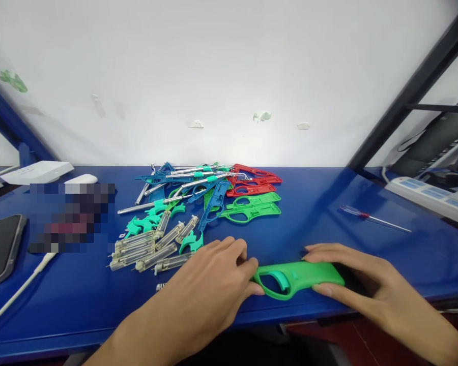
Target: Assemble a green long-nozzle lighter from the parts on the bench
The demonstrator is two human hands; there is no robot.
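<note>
A green lighter body [309,273] with a teal trigger [280,279] in its finger loop is held level near the table's front edge. My left hand [221,277] pinches its loop end at the left and hides whatever extends beyond. At the wide handle end, my right hand [351,274] grips between thumb and fingers. Left of my left hand lie clear fuel tanks [133,251] and loose teal triggers [147,218]. Behind them are metal lighter tubes [148,204] and half shells in blue [213,203], green [254,209] and red [254,185].
A screwdriver [366,216] lies on the blue table [309,223] at the right, near a white power strip [431,195]. At the left are a phone [2,249], a white cable [23,292], a white box [40,172] and a blurred-out item [70,218]. A white wall [229,76] rises behind.
</note>
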